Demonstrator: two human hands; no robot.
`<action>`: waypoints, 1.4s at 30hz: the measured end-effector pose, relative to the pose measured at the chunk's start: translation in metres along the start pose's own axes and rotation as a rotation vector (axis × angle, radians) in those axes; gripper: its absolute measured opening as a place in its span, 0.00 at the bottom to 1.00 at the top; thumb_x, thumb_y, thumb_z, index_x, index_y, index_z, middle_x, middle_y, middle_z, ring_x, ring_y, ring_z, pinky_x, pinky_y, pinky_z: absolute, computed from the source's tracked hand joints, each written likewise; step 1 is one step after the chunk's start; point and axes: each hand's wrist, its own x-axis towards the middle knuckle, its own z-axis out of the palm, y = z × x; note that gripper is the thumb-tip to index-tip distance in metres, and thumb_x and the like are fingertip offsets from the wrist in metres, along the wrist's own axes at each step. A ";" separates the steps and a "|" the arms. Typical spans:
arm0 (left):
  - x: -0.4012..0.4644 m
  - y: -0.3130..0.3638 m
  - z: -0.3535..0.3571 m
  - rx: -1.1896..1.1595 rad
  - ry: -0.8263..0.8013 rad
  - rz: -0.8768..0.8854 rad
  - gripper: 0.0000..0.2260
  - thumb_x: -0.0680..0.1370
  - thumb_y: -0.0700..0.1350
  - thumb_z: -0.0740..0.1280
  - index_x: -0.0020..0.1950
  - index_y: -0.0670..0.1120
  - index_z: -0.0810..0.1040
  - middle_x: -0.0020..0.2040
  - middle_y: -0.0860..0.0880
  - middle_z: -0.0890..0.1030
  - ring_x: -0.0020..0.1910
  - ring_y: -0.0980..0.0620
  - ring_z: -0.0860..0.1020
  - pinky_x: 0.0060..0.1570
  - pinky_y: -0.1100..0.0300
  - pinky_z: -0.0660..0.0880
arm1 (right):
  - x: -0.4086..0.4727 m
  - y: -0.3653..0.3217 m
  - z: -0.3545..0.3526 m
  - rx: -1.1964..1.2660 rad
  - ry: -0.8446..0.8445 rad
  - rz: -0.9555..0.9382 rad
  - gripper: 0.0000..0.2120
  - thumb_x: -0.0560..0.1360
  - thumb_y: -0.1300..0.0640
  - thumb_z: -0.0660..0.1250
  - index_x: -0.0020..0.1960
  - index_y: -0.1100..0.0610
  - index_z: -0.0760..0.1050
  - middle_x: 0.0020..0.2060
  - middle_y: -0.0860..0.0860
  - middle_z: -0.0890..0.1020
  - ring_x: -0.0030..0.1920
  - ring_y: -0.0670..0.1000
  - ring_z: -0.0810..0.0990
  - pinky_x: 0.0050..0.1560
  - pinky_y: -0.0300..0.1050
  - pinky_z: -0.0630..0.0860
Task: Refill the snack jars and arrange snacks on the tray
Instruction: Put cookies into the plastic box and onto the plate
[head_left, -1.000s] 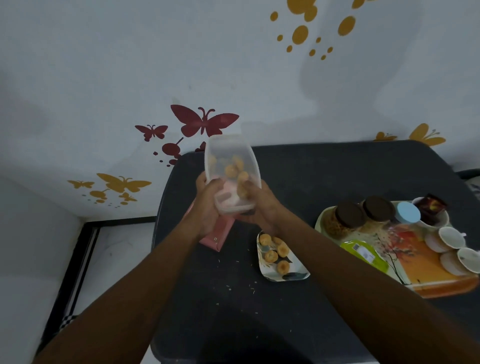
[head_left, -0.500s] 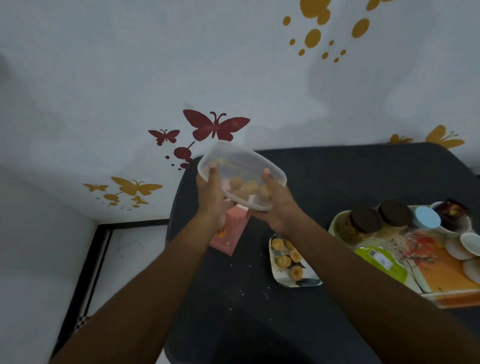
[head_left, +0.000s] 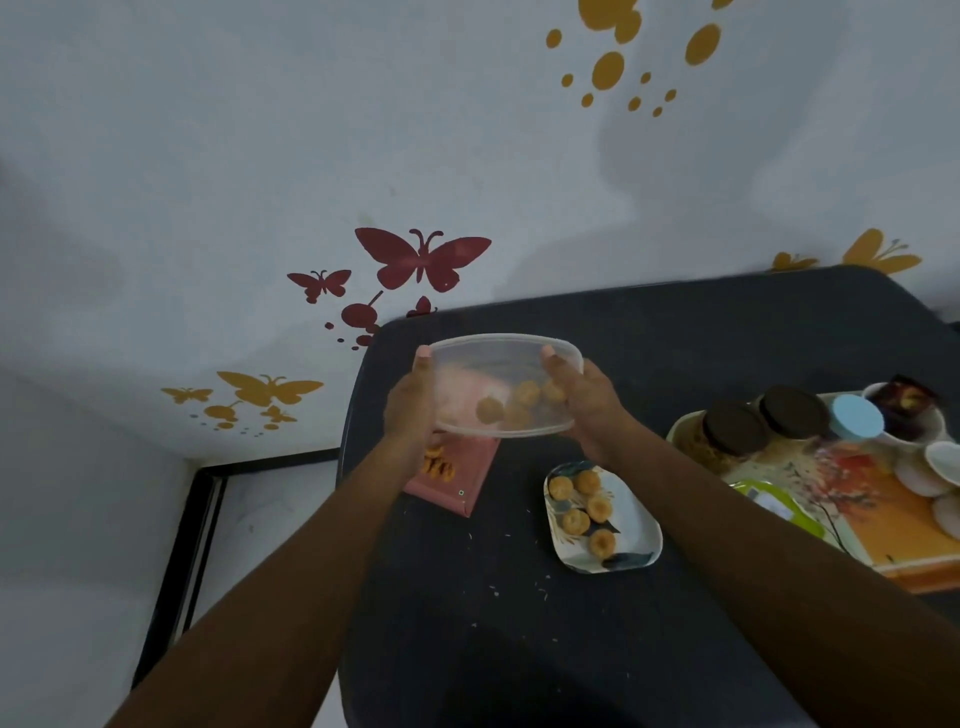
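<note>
1. Both hands hold a clear tub (head_left: 506, 387) up over the far left part of the dark tabletop (head_left: 675, 338), its long side running left to right.
2. The left hand (head_left: 410, 410) grips the tub's left end, fingers curled round it with a fingertip showing at the rim.
3. The right hand (head_left: 587, 400) grips the right end in the same way, a fingertip up at the rim.
4. Inside the tub a few round golden cookies (head_left: 524, 400) lie gathered toward the right and lower side.
5. Under the tub, a pink packet (head_left: 462, 480) lies flat on the tabletop, partly hidden by the left hand and the tub.
6. Just right of the packet is a small plate (head_left: 639, 530) with five cookies on it in a loose line.
7. Crumbs (head_left: 493, 590) are scattered on the tabletop near the plate.
8. At the right edge a patterned tray (head_left: 904, 535) carries two dark-lidded jars (head_left: 737, 428), a blue lid (head_left: 857, 415), a green packet (head_left: 779, 506), a bowl (head_left: 914, 434) of dark wrapped items and some white cups (head_left: 943, 462).
9. The jars stand side by side at the tray's far left corner, well apart from the tub.
</note>
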 end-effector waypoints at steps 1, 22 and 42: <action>0.004 -0.007 0.000 0.244 0.090 0.104 0.19 0.84 0.65 0.55 0.59 0.54 0.77 0.53 0.51 0.82 0.49 0.52 0.82 0.44 0.57 0.81 | 0.001 0.002 -0.001 -0.033 0.034 -0.034 0.22 0.79 0.41 0.68 0.68 0.52 0.73 0.59 0.55 0.81 0.57 0.57 0.82 0.57 0.61 0.82; 0.021 -0.077 -0.042 1.056 -0.061 0.352 0.22 0.79 0.55 0.71 0.71 0.51 0.73 0.72 0.45 0.69 0.65 0.44 0.77 0.62 0.49 0.78 | 0.025 0.027 -0.018 -0.120 0.606 -0.149 0.33 0.78 0.37 0.66 0.77 0.48 0.61 0.70 0.56 0.66 0.60 0.54 0.75 0.50 0.49 0.77; 0.017 -0.066 -0.026 0.057 -0.064 0.028 0.23 0.76 0.59 0.74 0.67 0.51 0.75 0.60 0.53 0.79 0.59 0.49 0.79 0.60 0.43 0.79 | 0.024 0.050 -0.001 -0.192 0.010 0.215 0.28 0.79 0.36 0.62 0.75 0.46 0.65 0.63 0.54 0.79 0.56 0.56 0.82 0.56 0.60 0.80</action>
